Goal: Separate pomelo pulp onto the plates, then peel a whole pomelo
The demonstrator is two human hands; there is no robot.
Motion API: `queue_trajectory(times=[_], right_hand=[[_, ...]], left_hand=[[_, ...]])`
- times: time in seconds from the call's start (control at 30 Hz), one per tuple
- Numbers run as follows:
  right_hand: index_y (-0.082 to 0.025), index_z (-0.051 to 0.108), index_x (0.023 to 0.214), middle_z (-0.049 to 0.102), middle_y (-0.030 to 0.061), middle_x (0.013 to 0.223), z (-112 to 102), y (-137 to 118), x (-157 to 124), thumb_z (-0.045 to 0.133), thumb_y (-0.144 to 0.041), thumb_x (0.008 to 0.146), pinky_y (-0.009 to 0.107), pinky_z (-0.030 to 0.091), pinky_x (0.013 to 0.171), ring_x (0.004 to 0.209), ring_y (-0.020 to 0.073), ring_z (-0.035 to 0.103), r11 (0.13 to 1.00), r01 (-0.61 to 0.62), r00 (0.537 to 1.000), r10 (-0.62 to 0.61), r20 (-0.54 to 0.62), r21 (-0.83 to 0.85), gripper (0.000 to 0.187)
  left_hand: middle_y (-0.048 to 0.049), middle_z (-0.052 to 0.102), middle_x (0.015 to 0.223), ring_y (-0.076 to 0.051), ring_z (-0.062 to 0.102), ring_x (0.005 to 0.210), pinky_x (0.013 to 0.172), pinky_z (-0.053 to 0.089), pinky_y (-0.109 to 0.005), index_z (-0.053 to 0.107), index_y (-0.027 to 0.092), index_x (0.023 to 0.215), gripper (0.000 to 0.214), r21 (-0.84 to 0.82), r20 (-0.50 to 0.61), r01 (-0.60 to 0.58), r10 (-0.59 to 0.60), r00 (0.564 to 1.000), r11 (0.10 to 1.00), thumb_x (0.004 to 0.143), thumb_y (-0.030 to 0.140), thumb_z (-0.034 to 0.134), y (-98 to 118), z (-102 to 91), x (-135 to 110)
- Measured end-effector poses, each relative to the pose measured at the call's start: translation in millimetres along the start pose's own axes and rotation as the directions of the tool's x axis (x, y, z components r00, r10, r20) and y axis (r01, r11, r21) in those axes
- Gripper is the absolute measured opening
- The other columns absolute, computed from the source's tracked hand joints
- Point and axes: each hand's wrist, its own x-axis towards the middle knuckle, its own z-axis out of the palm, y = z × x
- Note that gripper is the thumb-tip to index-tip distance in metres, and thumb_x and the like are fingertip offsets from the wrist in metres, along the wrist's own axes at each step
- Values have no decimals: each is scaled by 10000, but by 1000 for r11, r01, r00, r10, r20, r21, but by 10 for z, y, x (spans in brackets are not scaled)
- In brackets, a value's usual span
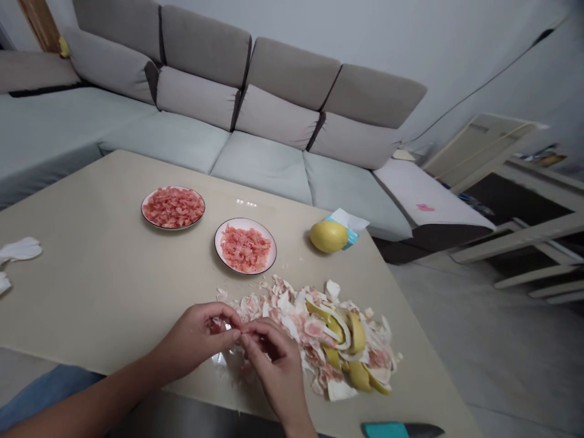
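- The left hand (pixel 205 337) is bending its fingers inward, thumb meeting finger in a tight pinch on a small fruit piece (pixel 241 332), which the fingertips are mostly hiding.
- The right hand (pixel 277 359) is pinching just as closely at that piece, its fingertips touching the left ones; the piece is hanging above the table's near side, left of the peel pile.
- The pile (pixel 314 328) is spreading in a ragged heap: papery, pinkish-white skins are curling among thick yellow-green rinds (pixel 358 334) with pale, spongy insides.
- The far plate (pixel 146 198), round and dark-rimmed, is holding a broad mound of moist-looking pink pulp (pixel 173 208).
- The near plate (pixel 262 231), similarly white and dark-edged, is carrying a smaller heap of pulp.
- A smooth yellow fruit (pixel 328 236) is sitting beside a blue-and-white tissue packet (pixel 353 236).
- A knife (pixel 387 430) is lying at the lower edge of view, showing a teal handle and dark blade.
- The table (pixel 91 261) is presenting a smooth cream top and reflecting light in small patches.
- Behind it, a cushioned grey fabric sofa (pixel 264 158) is running along a pale wall (pixel 365 30); grey flooring (pixel 447 316) is stretching to the right.
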Motion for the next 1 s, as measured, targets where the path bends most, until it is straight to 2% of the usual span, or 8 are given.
queue_trajectory(times=[0.2, 0.37, 0.5, 0.6, 0.73, 0.87, 1.0], right_hand=[[-191, 686, 788, 654, 28, 734, 37, -41, -4, 636, -234, 820, 205, 477, 539, 635, 136, 605, 994, 92, 995, -95, -41, -58, 73], [-182, 663, 793, 630, 30, 756, 66, 16, -28, 623, -305, 834, 198, 465, 485, 580, 119, 574, 998, -37, 999, 37, 6, 51, 136], [-181, 619, 756, 597, 5, 673, 88, 53, -31, 645, -352, 803, 191, 427, 456, 523, 106, 522, 987, -120, 993, 119, 21, 102, 179], [-184, 595, 740, 563, -21, 599, 90, 53, -20, 660, -403, 789, 185, 398, 438, 477, 93, 486, 968, -181, 983, 173, 64, 171, 233], [-185, 578, 739, 533, -39, 553, 75, 36, -2, 670, -486, 776, 191, 418, 454, 461, 93, 488, 914, -289, 954, 251, 163, 284, 316], [-193, 596, 822, 553, -39, 614, 72, 37, 1, 711, -481, 750, 207, 469, 487, 494, 98, 506, 874, -310, 949, 261, 176, 375, 318], [-186, 619, 835, 571, -31, 637, 69, 53, -4, 696, -447, 780, 199, 470, 482, 492, 89, 518, 870, -298, 954, 254, 161, 393, 278]], left_hand=[[-2, 660, 773, -101, 501, 597, 555, 393, -194, 699, 186, 824, 129, 234, -31, -118, 128, 991, 965, 754, 253, 614, -1, 0, -19], [0, 654, 751, -101, 505, 596, 547, 392, -187, 699, 188, 807, 122, 258, -33, -144, 158, 987, 955, 749, 239, 605, -16, 0, -23], [7, 641, 740, -93, 490, 569, 538, 382, -190, 690, 181, 789, 116, 269, -28, -144, 157, 987, 952, 716, 205, 603, -45, 30, -22], [7, 626, 718, -93, 475, 563, 536, 371, -196, 677, 166, 771, 109, 206, -28, -96, 104, 994, 974, 702, 198, 599, -61, 49, -9], [9, 598, 672, -110, 486, 594, 568, 385, -214, 649, 150, 773, 119, -6, 44, 14, -14, 999, 1000, 725, 251, 610, -90, 49, 24], [17, 585, 672, -107, 484, 594, 569, 380, -216, 637, 150, 788, 137, -67, 41, 30, -27, 999, 997, 738, 276, 624, -121, 49, 39], [6, 604, 721, -115, 509, 637, 603, 395, -223, 629, 145, 791, 111, -75, 15, 17, -16, 1000, 997, 738, 241, 618, -117, 57, 45]])
